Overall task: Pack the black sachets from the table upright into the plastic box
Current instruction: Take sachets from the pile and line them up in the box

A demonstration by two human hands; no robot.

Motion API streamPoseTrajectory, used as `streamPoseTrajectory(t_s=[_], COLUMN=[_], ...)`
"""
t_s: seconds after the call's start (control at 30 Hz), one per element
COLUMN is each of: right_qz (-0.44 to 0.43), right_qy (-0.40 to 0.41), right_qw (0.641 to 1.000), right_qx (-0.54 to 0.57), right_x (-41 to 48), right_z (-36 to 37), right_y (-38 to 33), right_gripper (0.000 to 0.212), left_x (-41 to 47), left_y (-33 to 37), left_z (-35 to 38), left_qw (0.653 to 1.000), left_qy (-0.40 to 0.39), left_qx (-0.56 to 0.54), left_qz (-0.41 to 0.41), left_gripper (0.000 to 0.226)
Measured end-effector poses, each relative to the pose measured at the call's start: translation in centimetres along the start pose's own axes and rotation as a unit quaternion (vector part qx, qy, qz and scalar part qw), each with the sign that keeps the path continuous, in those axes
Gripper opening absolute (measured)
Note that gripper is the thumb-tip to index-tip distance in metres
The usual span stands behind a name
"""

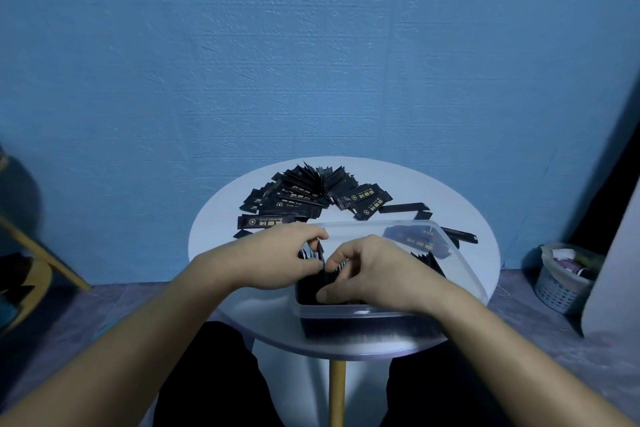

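Plastic box [462, 274] at tabletop [214, 236] near edge. Left hand [277, 260] pinches 1 sachet [320, 251] by its top; right hand [374, 274] grips packed sachets [334, 279]. Judged light, thin, slippery; best pinched near an end.

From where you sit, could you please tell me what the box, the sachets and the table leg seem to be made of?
The sachets: glossy black film, perhaps foil-lined; gold print, slight sheen. The box: translucent plastic; contents show through its walls. The table leg: probably wood, yellowish and matte.
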State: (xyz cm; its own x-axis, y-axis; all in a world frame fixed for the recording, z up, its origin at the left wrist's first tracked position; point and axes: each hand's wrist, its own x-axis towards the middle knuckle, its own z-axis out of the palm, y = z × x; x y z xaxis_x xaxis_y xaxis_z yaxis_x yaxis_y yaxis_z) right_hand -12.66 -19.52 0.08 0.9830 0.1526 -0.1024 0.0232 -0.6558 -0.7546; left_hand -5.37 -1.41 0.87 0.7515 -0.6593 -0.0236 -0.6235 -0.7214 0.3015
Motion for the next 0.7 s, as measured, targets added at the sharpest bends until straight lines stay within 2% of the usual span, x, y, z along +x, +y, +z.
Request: streamPoseTrajectory(t_s=[0.1, 0.23, 0.33, 0.53, 0.7], right_qz=[-0.003, -0.001, -0.004, -0.02, -0.02], right_qy=[-0.002, 0.014, 0.018, 0.01, 0.009], right_qw=[1.0, 1.0, 1.0, 1.0, 1.0], right_qx=[-0.002, 0.003, 0.02, -0.002, 0.002], right_x=[-0.18, -0.05, -0.06, -0.21, -0.5], right_z=[0.05, 0.05, 0.07, 0.31, 0.22], right_y=[-0.04, 0.12, 0.22, 0.35, 0.2], right_gripper=[0.034, 0.03, 0.029, 0.026, 0.027], left_x=[0.01, 0.23, 0.18, 0.11, -0.19], left_y=[-0.13, -0.43, -0.54, -0.97, -0.71], left_z=[0.13, 0.17, 0.23, 0.2, -0.26], left_qw=[1.0, 1.0, 1.0, 0.999, 0.999], left_qy=[-0.001, -0.002, 0.007, 0.012, 0.019], left_qx=[0.001, 0.007, 0.001, -0.01, 0.007], left_qz=[0.001, 0.015, 0.021, 0.031, 0.027], left_gripper=[0.05, 0.033, 0.028, 0.031, 0.043])
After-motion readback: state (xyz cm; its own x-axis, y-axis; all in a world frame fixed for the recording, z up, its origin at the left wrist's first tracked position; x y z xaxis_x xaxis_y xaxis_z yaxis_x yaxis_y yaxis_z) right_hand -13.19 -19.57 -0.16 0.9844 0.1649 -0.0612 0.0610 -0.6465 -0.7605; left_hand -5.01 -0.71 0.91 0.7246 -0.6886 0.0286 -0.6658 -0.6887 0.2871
